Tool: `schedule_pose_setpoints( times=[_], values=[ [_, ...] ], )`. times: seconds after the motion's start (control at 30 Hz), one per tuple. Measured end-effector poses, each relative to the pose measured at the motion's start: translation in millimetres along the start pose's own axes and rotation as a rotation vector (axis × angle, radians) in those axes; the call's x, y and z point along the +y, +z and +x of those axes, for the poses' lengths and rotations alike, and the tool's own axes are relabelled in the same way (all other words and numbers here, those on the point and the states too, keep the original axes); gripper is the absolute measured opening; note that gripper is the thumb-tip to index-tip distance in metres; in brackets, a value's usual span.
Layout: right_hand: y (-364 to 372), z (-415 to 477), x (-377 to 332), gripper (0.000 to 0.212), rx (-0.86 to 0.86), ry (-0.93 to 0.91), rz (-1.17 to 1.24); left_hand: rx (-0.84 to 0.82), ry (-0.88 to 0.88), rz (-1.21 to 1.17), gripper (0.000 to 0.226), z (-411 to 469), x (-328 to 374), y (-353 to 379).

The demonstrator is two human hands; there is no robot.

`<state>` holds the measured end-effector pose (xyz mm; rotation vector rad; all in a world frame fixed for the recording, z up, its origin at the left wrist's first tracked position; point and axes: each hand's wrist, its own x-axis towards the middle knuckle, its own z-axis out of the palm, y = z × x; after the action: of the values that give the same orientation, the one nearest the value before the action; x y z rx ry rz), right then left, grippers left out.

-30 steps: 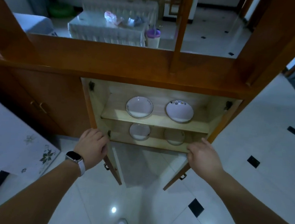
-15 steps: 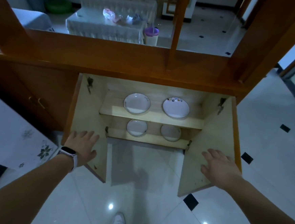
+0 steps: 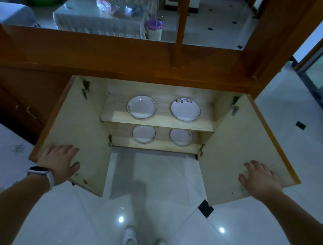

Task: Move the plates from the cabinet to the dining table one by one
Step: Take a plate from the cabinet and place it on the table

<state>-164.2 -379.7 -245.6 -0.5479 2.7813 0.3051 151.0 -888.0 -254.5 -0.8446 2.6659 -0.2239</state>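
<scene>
Plates sat unheld, my left hand and right hand spread flat on doors that I feared might swing back mid-reach.

both arms stretched out forward, left hand and right hand flat with fingers spread, watch on left wrist

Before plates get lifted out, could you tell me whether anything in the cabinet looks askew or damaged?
Nothing stands out: the upper plates and lower plates lie flat, apart; left hand and right hand rest on the open doors.
</scene>
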Motion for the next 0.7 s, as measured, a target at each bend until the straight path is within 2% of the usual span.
schedule_pose_setpoints(
  times=[0.4,0.7],
  values=[
    [-3,-6,-57,0.058,0.019,-0.044,0.061,-0.053,-0.057,-0.060,0.062,22,-14,0],
    [-14,-9,-108,0.059,0.055,-0.089,0.093,0.008,0.062,-0.132,0.061,39,-13,1]
  ],
)
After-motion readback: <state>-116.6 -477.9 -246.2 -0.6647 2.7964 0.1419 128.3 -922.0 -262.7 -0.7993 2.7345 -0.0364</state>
